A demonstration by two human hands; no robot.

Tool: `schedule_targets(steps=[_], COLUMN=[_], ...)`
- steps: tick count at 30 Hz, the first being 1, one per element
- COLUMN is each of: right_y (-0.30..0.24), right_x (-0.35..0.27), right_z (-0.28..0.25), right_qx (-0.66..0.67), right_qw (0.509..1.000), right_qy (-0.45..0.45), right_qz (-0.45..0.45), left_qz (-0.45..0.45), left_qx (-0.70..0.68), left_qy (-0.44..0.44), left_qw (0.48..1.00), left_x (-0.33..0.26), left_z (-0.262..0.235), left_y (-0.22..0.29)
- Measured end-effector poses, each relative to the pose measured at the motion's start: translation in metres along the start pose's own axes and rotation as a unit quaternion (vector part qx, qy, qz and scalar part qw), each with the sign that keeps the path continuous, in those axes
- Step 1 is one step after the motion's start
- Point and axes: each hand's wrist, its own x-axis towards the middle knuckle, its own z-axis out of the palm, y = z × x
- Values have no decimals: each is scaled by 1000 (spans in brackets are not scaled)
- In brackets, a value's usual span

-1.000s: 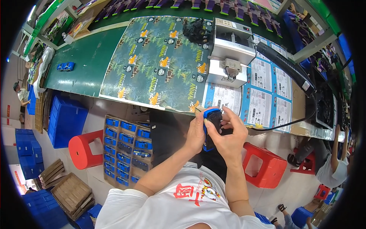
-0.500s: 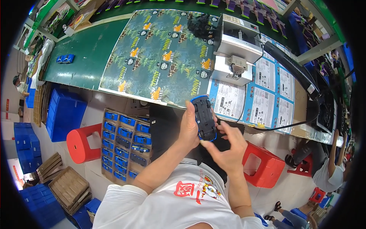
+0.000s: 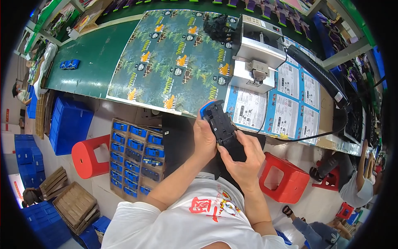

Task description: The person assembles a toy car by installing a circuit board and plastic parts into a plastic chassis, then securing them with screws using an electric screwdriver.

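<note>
A toy car (image 3: 220,122) with a blue body is held over my lap, its black underside facing up, close to the table's front edge. My left hand (image 3: 204,139) is wrapped round its left side, where the blue edge shows. My right hand (image 3: 244,159) grips the lower right end, thumb on the near side and fingers along the far side. Whether body and underside are fully joined, I cannot tell. Left of my lap stands a cardboard tray (image 3: 143,182) holding several blue toy cars in rows.
On the table lie a printed animal sheet (image 3: 161,70), black parts (image 3: 219,28) and a blue toy car (image 3: 69,64). A silver machine (image 3: 265,50) stands at the back right. Red stools (image 3: 89,166) flank me; a blue bin (image 3: 70,124) is at left. Another person (image 3: 360,186) sits at right.
My right hand has closed in from loosely spread fingers to a grip on the toy car's lower end. The car has tilted, its top end leaning further left.
</note>
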Motion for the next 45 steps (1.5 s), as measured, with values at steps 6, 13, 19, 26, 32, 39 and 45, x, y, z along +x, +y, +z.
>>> schedule_targets(steps=[6,13,19,26,32,39,45], right_y=[19,69,72,74,64,59,60], right_x=[19,69,74,69,51,42,34], right_z=[-4,-12,-8,-7,-11,2,16], right_qx=[89,-67,-150,-122,-48,24,112], right_qw=[992,996,984,988,991,994,993], right_qy=[42,-28,-66,-7,56,51,38], right_qz=[81,-43,-75,-95,-109,-94,-16], left_qz=[-119,-157,-170,-162,-172,-178,-184], left_qx=[-124,-151,-158,-129,-48,-55,-63], left_qy=[17,10,-15,-29,-22,-4,5], left_qw=[985,976,973,978,984,983,981], left_x=[5,12,11,9,11,11,12], left_z=[4,-1,-5,-7,-8,1,4], left_y=[10,24,25,26,21,28,34])
